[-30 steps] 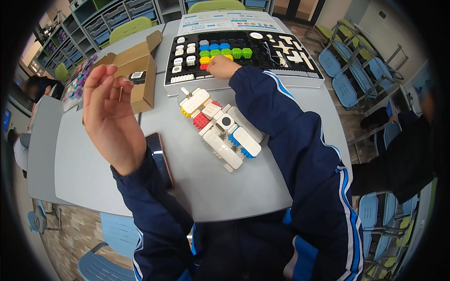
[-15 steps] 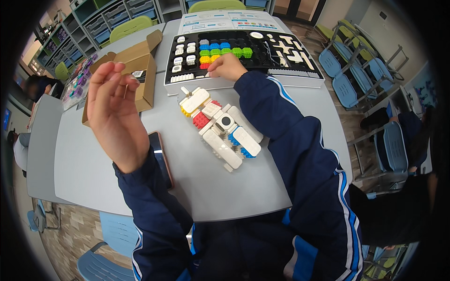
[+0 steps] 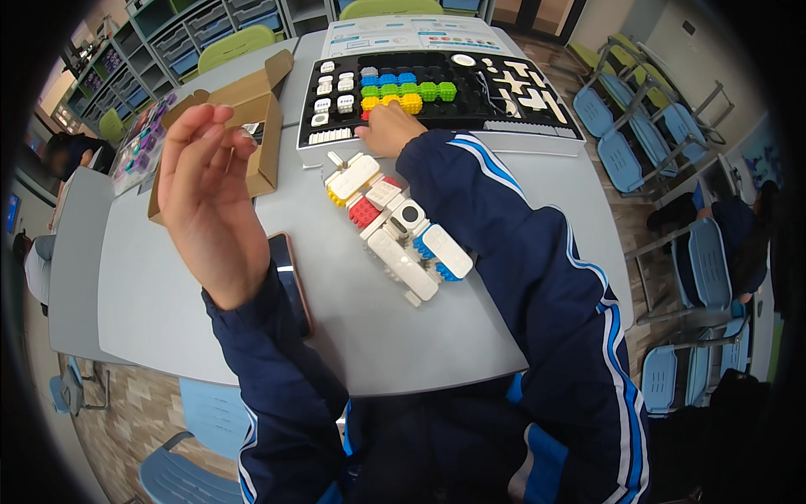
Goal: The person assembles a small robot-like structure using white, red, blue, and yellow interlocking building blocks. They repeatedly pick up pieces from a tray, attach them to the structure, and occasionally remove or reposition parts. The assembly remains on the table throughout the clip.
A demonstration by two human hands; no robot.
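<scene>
My left hand [image 3: 214, 202] is raised over the table's left side, palm showing, its fingers loosely bent and apart with nothing in them. My right hand [image 3: 393, 131] reaches into the near side of a black parts tray [image 3: 457, 113], its fingers bent down beside a row of small white pieces [image 3: 329, 136]. What those fingertips hold, if anything, is hidden. Yellow blocks [image 3: 403, 102], green blocks [image 3: 428, 91] and blue blocks [image 3: 388, 79] lie just beyond it. Nearer me rests a built block model [image 3: 403, 227] of white, red, yellow and blue parts, partly behind my right sleeve.
A phone [image 3: 290, 281] lies by my left wrist. An opened cardboard box [image 3: 267, 147] stands behind my left hand, with bagged purple parts [image 3: 143, 147] farther left. A printed sheet [image 3: 411, 35] leans behind the tray. Blue chairs [image 3: 617, 160] stand right of the table.
My right hand has shifted slightly left and toward me along the tray's near side, uncovering more yellow blocks. My left hand stays raised almost in place.
</scene>
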